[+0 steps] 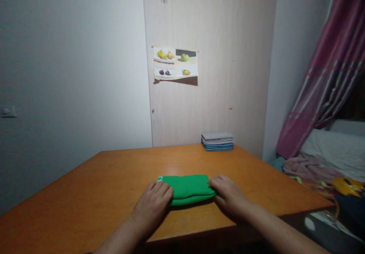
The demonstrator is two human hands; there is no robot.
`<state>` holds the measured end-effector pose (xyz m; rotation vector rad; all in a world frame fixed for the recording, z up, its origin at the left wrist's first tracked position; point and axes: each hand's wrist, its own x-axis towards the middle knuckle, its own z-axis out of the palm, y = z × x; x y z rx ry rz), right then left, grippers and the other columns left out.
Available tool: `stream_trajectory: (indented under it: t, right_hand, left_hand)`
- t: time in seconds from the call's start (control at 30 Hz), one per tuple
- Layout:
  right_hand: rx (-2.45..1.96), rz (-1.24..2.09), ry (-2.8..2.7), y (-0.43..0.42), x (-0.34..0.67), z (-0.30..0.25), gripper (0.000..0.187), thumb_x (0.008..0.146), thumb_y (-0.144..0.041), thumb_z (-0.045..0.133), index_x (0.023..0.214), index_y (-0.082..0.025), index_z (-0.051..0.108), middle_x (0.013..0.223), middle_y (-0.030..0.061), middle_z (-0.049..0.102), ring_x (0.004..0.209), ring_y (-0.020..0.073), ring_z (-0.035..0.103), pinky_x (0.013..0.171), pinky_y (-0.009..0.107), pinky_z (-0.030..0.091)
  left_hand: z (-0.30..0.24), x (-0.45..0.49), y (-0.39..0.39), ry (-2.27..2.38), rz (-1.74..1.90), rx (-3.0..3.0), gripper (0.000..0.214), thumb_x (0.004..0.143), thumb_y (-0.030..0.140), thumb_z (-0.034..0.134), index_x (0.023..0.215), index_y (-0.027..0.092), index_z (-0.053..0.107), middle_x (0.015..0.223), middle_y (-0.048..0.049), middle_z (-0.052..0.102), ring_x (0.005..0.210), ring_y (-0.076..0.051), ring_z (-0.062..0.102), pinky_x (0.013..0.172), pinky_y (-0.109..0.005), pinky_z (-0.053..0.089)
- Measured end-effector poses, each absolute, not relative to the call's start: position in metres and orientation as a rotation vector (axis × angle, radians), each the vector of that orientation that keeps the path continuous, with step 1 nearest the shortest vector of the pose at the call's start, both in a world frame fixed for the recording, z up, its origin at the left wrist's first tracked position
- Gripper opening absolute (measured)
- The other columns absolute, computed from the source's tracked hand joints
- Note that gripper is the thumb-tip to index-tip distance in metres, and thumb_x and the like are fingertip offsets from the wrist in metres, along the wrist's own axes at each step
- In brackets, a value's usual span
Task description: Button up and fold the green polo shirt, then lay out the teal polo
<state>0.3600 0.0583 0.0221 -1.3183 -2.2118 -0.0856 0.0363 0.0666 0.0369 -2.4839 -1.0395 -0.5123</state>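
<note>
A green folded cloth lies on the wooden table near its front edge, with a small white pattern at its far left corner. My left hand grips the left end of the cloth, its fingers curled and the thumb side against the fabric. At the opposite end, my right hand is closed on the right edge. Both hands partly cover the cloth's ends, and the fingertips are mostly hidden.
A stack of folded checked and blue cloths sits at the table's back right. Behind is a panel with a fruit picture sheet. To the right are a pink curtain and a heap of bedding.
</note>
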Motion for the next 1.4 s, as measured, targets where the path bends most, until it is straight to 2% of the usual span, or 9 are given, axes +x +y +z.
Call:
stream_trajectory:
  t: [0.07, 0.2, 0.43, 0.63, 0.83, 1.0, 1.13, 1.23, 1.4]
  right_hand:
    - [-1.316, -0.064, -2.264, 0.052, 0.366, 0.012, 0.023, 0.08, -0.009, 0.054, 0.094, -0.022, 0.065, 0.103, 0.0075, 0.068, 0.1, 0.023, 0.057, 0.085, 0.034, 0.044]
    - [-1.315, -0.015, -2.257, 0.051, 0.382, 0.016, 0.023, 0.085, -0.011, 0.05, 0.093, -0.023, 0.068, 0.1, 0.0064, 0.071, 0.097, 0.0221, 0.06, 0.086, 0.034, 0.046]
    - [-1.192, -0.014, -2.164, 0.051, 0.369, 0.035, 0.024, 0.091, -0.017, 0.049, 0.104, -0.021, 0.068, 0.106, 0.0086, 0.073, 0.098, 0.0218, 0.064, 0.089, 0.036, 0.05]
    - [-1.038, 0.008, -2.289, 0.05, 0.304, 0.053, 0.029, 0.096, -0.027, 0.049, 0.118, -0.02, 0.067, 0.121, 0.0097, 0.072, 0.112, 0.0234, 0.065, 0.099, 0.039, 0.051]
    - [-1.046, 0.001, -2.472, 0.053, 0.236, 0.05, 0.058, 0.091, -0.038, 0.06, 0.144, -0.016, 0.054, 0.151, 0.0163, 0.052, 0.139, 0.0325, 0.048, 0.115, 0.048, 0.038]
    - [-1.256, 0.21, -2.233, 0.063, 0.226, 0.03, 0.036, 0.099, -0.034, 0.045, 0.124, -0.019, 0.066, 0.118, 0.0139, 0.073, 0.109, 0.0282, 0.067, 0.092, 0.039, 0.049]
    - [-1.183, 0.522, -1.937, 0.074, 0.237, 0.023, 0.039, 0.101, -0.046, 0.041, 0.109, -0.019, 0.068, 0.103, 0.0094, 0.075, 0.095, 0.0258, 0.067, 0.082, 0.036, 0.05]
    - [-1.155, 0.641, -1.879, 0.078, 0.242, 0.025, 0.04, 0.099, -0.051, 0.044, 0.102, -0.02, 0.069, 0.1, 0.0078, 0.074, 0.094, 0.0261, 0.066, 0.083, 0.036, 0.05]
    - [-1.12, 0.657, -1.899, 0.072, 0.239, 0.028, 0.04, 0.1, -0.05, 0.044, 0.113, -0.021, 0.069, 0.112, 0.0101, 0.074, 0.102, 0.0278, 0.068, 0.09, 0.04, 0.052]
  left_hand:
    - [0.032, 0.033, 0.059, -1.002, -0.506, -2.555, 0.011, 0.092, 0.024, 0.057, 0.102, 0.023, 0.061, 0.101, -0.0067, 0.065, 0.092, -0.025, 0.057, 0.085, -0.04, 0.045]
    - [0.038, 0.018, 0.051, -0.915, -0.676, -2.713, 0.039, 0.088, 0.043, 0.065, 0.121, 0.024, 0.058, 0.12, -0.0095, 0.064, 0.107, -0.028, 0.059, 0.092, -0.042, 0.047]
    - [0.023, -0.01, 0.064, -1.611, -1.321, -2.575, 0.029, 0.097, 0.041, 0.046, 0.117, 0.023, 0.058, 0.116, -0.0091, 0.067, 0.104, -0.024, 0.066, 0.087, -0.038, 0.053]
    - [0.013, -0.003, 0.065, -1.888, -1.608, -2.687, 0.031, 0.094, 0.044, 0.053, 0.108, 0.018, 0.06, 0.099, -0.0067, 0.07, 0.088, -0.021, 0.068, 0.077, -0.032, 0.053]
    - [0.012, 0.002, 0.063, -1.857, -1.698, -2.826, 0.031, 0.093, 0.045, 0.056, 0.106, 0.017, 0.061, 0.105, -0.0083, 0.071, 0.097, -0.022, 0.068, 0.083, -0.033, 0.053]
    - [0.002, -0.005, 0.07, -1.884, -1.766, -2.697, 0.024, 0.089, 0.034, 0.057, 0.106, 0.017, 0.062, 0.103, -0.0078, 0.071, 0.098, -0.021, 0.066, 0.087, -0.033, 0.052]
    - [-0.007, -0.005, 0.081, -1.943, -1.778, -2.646, 0.03, 0.086, 0.03, 0.059, 0.112, 0.015, 0.061, 0.11, -0.0117, 0.069, 0.105, -0.022, 0.065, 0.094, -0.036, 0.051]
    - [-0.006, 0.0, 0.09, -2.007, -1.731, -2.697, 0.046, 0.081, 0.031, 0.064, 0.125, 0.016, 0.059, 0.121, -0.0144, 0.067, 0.113, -0.025, 0.063, 0.097, -0.038, 0.05]
    - [0.005, 0.008, 0.104, -1.975, -1.5, -2.838, 0.067, 0.072, 0.039, 0.075, 0.134, 0.019, 0.058, 0.129, -0.014, 0.066, 0.117, -0.029, 0.062, 0.097, -0.038, 0.049]
